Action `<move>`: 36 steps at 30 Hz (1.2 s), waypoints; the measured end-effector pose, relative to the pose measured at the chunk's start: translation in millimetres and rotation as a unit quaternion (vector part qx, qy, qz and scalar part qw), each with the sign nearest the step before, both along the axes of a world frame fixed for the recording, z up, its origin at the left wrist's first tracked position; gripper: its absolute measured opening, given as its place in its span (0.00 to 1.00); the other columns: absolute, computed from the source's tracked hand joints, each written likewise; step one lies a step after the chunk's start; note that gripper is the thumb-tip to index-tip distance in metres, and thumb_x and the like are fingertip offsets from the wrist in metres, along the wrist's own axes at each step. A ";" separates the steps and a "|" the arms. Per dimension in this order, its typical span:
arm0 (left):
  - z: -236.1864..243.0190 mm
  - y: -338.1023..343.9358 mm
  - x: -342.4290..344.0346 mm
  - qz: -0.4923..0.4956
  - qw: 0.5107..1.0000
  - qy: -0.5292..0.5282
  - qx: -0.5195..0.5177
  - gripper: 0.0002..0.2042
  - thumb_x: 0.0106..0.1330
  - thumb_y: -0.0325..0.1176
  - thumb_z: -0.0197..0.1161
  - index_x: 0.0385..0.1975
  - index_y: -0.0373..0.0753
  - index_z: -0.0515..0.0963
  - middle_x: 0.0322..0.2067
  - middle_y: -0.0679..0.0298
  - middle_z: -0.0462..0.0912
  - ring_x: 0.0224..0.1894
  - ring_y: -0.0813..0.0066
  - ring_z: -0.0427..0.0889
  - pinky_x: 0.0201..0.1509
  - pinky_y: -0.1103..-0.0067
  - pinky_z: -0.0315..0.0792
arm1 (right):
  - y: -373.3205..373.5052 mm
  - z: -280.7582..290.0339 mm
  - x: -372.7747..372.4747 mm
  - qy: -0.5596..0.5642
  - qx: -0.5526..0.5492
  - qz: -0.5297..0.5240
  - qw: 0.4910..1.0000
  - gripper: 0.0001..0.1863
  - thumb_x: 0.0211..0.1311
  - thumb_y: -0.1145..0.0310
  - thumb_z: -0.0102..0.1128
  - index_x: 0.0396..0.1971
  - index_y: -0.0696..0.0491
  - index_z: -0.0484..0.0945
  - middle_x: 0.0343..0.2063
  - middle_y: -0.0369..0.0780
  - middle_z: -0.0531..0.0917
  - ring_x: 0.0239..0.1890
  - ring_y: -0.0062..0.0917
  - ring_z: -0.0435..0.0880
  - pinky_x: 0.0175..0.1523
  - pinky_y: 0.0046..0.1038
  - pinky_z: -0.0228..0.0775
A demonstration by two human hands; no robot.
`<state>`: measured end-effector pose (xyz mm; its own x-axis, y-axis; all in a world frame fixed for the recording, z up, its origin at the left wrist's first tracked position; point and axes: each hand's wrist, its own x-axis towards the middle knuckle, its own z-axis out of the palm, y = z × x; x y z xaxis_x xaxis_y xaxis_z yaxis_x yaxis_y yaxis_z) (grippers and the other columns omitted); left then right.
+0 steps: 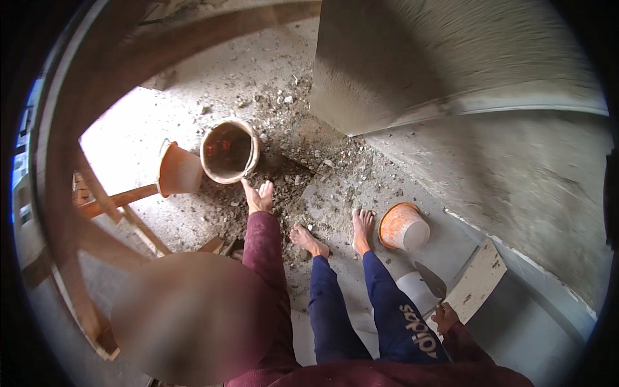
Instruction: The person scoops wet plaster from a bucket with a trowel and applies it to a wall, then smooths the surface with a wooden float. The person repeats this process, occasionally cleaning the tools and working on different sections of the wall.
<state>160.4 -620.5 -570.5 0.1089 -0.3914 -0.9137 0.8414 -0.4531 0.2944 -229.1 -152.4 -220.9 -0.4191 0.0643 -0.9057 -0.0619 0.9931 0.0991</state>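
My left hand (260,197) reaches forward with its fingers spread, right by the near rim of a round mortar-stained bucket (254,138). Whether it touches the rim I cannot tell. That bucket stands upright on rubble, and its inside looks dark. Low on the right, my right hand (445,318) is closed round the handle of a trowel (431,280), whose grey blade points forward. Beside the blade are a white container (416,291), partly hidden, and a pale, stained board (477,282).
An orange bucket (180,170) lies tipped at the left; another (406,227) is by my right foot. Loose rubble (284,109) covers the floor around my bare feet. Rough plastered walls (516,174) rise on the right. Wooden timbers (138,226) stand at the left.
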 end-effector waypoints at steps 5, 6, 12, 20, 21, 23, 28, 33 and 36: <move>-93.0 -67.3 -0.6 0.024 0.999 0.023 -0.030 0.54 0.50 0.69 0.60 0.65 0.31 0.46 0.62 0.46 0.52 0.63 0.56 0.58 0.67 0.64 0.57 | -30.2 -32.0 21.7 -0.004 0.006 0.115 0.993 0.29 0.46 0.63 0.63 0.48 0.61 0.69 0.30 0.47 0.80 0.24 0.29 0.81 0.29 0.31 0.74; -106.7 -79.0 -3.7 0.021 0.999 -0.012 -0.046 0.50 0.53 0.68 0.58 0.63 0.32 0.53 0.59 0.48 0.58 0.60 0.59 0.61 0.67 0.65 0.58 | -47.5 -26.4 28.0 -0.018 0.053 0.057 0.997 0.32 0.44 0.59 0.65 0.49 0.62 0.70 0.34 0.51 0.81 0.34 0.34 0.82 0.38 0.32 0.75; -77.4 -60.0 18.9 -0.522 0.640 -0.518 -0.221 0.20 0.60 0.33 0.63 0.47 0.33 0.66 0.37 0.57 0.79 0.37 0.69 0.77 0.45 0.76 0.73 | -44.7 -18.4 32.6 -0.006 -0.037 0.214 0.976 0.31 0.46 0.53 0.62 0.47 0.59 0.72 0.39 0.55 0.79 0.42 0.48 0.80 0.47 0.40 0.71; 105.6 82.0 15.6 -0.059 0.909 -0.409 -0.055 0.17 0.45 0.22 0.59 0.38 0.34 0.69 0.29 0.65 0.71 0.26 0.75 0.72 0.28 0.78 0.70 | -137.7 58.1 23.0 -0.052 -0.263 0.413 0.871 0.31 0.55 0.60 0.58 0.57 0.60 0.65 0.50 0.57 0.73 0.51 0.52 0.73 0.56 0.42 0.66; 141.1 111.5 15.5 -0.075 0.906 -0.411 -0.061 0.15 0.45 0.24 0.59 0.36 0.34 0.69 0.29 0.65 0.71 0.27 0.75 0.72 0.30 0.78 0.70 | -177.4 80.1 22.5 -0.046 -0.247 0.493 0.833 0.28 0.57 0.59 0.56 0.56 0.57 0.67 0.48 0.56 0.75 0.47 0.52 0.76 0.52 0.45 0.68; 226.8 137.7 -4.1 -0.212 0.853 -0.469 -0.092 0.13 0.47 0.26 0.59 0.33 0.34 0.69 0.28 0.64 0.71 0.28 0.74 0.71 0.33 0.77 0.69 | -199.3 105.9 25.5 -0.017 -0.301 0.499 0.812 0.24 0.62 0.57 0.50 0.54 0.53 0.69 0.44 0.52 0.77 0.40 0.50 0.78 0.45 0.47 0.70; 409.0 180.3 -12.8 -0.393 0.739 -0.526 -0.148 0.14 0.53 0.36 0.64 0.31 0.33 0.70 0.25 0.63 0.71 0.28 0.73 0.69 0.35 0.75 0.67 | -291.7 170.4 54.3 -0.080 -0.372 0.658 0.650 0.26 0.59 0.64 0.50 0.57 0.56 0.62 0.42 0.51 0.76 0.35 0.49 0.80 0.40 0.46 0.73; 496.1 208.1 1.7 -0.435 0.749 -0.451 -0.216 0.13 0.57 0.36 0.63 0.35 0.35 0.72 0.26 0.68 0.71 0.29 0.81 0.66 0.34 0.81 0.65 | -287.4 152.3 105.9 -0.042 -0.397 0.700 0.593 0.21 0.62 0.65 0.46 0.55 0.56 0.64 0.40 0.54 0.76 0.35 0.50 0.81 0.39 0.45 0.73; 537.0 220.7 4.6 -0.409 0.786 -0.395 -0.242 0.12 0.57 0.33 0.63 0.36 0.35 0.72 0.28 0.70 0.71 0.30 0.84 0.66 0.35 0.82 0.66 | -264.3 169.4 122.7 -0.063 -0.379 0.715 0.584 0.28 0.58 0.69 0.48 0.59 0.60 0.58 0.40 0.53 0.76 0.35 0.46 0.82 0.39 0.44 0.75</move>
